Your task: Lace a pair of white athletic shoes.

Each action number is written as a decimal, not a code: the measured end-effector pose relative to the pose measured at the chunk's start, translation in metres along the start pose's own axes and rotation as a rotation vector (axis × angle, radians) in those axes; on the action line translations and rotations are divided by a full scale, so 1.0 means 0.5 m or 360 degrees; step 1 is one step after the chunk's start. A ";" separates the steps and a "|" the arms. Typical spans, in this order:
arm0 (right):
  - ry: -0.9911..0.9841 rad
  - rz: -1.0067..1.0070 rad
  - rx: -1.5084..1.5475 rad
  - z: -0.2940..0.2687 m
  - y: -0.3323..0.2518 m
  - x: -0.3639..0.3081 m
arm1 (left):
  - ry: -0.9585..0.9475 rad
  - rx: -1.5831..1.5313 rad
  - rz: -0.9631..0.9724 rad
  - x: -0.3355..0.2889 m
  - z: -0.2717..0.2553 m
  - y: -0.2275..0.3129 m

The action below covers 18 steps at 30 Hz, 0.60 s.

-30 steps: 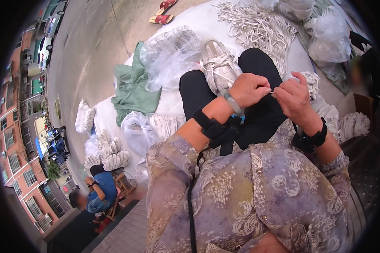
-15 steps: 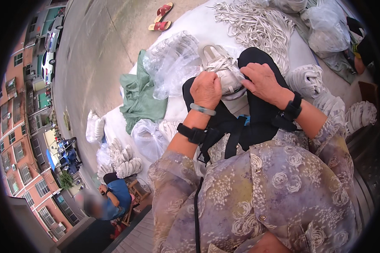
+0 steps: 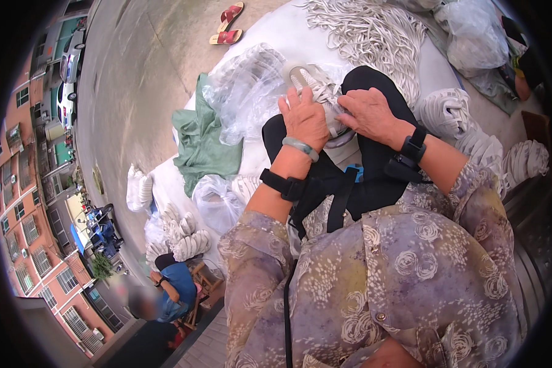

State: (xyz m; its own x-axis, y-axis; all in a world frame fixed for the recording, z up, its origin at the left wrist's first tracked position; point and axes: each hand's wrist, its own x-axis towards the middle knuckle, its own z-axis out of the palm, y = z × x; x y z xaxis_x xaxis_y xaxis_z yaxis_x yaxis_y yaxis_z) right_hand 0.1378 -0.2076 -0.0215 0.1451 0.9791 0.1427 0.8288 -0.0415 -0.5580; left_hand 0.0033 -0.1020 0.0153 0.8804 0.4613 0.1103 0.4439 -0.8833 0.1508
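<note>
A pale beige-white lace-up sneaker (image 3: 321, 86) sits between my knees, its toe pointing away from me. Over its left side lies my left hand (image 3: 306, 121), fingers extended and apart near the laces. My right hand (image 3: 371, 113) is at the shoe's right side, fingers curled toward the thumb at a shoelace (image 3: 331, 93). Both palms face down, so the fingertips are partly hidden. The heel end of the shoe shows between my wrists.
Loose white laces (image 3: 374, 37) lie heaped on a white sheet ahead. Bundled pale shoes (image 3: 444, 109) stand at right. Left are clear plastic bags (image 3: 245, 92), green cloth (image 3: 205, 144) and more bundles (image 3: 190, 245). Red slippers (image 3: 227, 37) lie beyond; a seated person (image 3: 176, 288) is lower left.
My left hand has unclenched and moved forward over the shoe, its fingers now extended. My right hand has shifted slightly left and closer to the laces.
</note>
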 end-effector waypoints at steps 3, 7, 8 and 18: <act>0.0007 0.0012 -0.0009 0.002 -0.002 -0.002 | -0.0198 0.0264 0.0083 0.018 -0.001 0.007; 0.0179 -0.0006 -0.0060 0.006 -0.006 -0.004 | -0.0173 0.0022 0.0148 0.017 0.015 -0.028; 0.0176 -0.0008 -0.0056 0.003 -0.008 -0.002 | -0.0103 -0.0143 0.0164 0.014 0.018 -0.036; 0.0185 0.0072 0.0107 -0.001 -0.010 -0.001 | 0.0021 -0.0431 0.0073 -0.015 0.036 -0.057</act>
State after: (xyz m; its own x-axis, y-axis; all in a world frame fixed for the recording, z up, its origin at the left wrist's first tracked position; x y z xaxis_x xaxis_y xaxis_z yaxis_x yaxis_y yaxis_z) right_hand 0.1338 -0.2078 -0.0182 0.2462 0.9467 0.2080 0.7824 -0.0674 -0.6191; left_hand -0.0128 -0.0818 -0.0077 0.8955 0.4240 0.1354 0.3413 -0.8494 0.4024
